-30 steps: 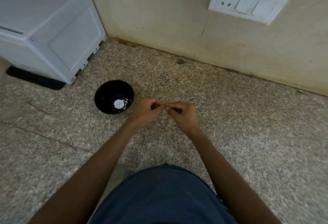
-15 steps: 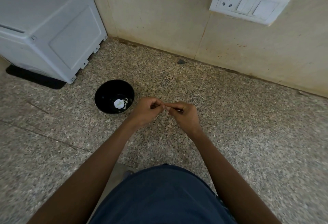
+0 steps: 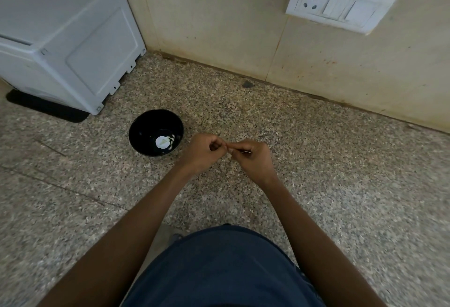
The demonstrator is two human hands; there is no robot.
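My left hand (image 3: 203, 154) and my right hand (image 3: 254, 159) meet fingertip to fingertip just above the speckled stone counter (image 3: 341, 185). Both have curled fingers and together pinch a small pale item (image 3: 229, 149), too small to identify. A thin pale sliver shows at my right hand's fingers. A black bowl (image 3: 143, 131) stands just left of my left hand, apart from it. In the bowl lie a round white disc and a few small white pieces.
A white appliance (image 3: 73, 38) sits on a dark mat at the back left. The beige tiled wall (image 3: 219, 14) closes the back, with a white socket and switch plate (image 3: 341, 9) at the upper right. My blue-clad body fills the bottom centre.
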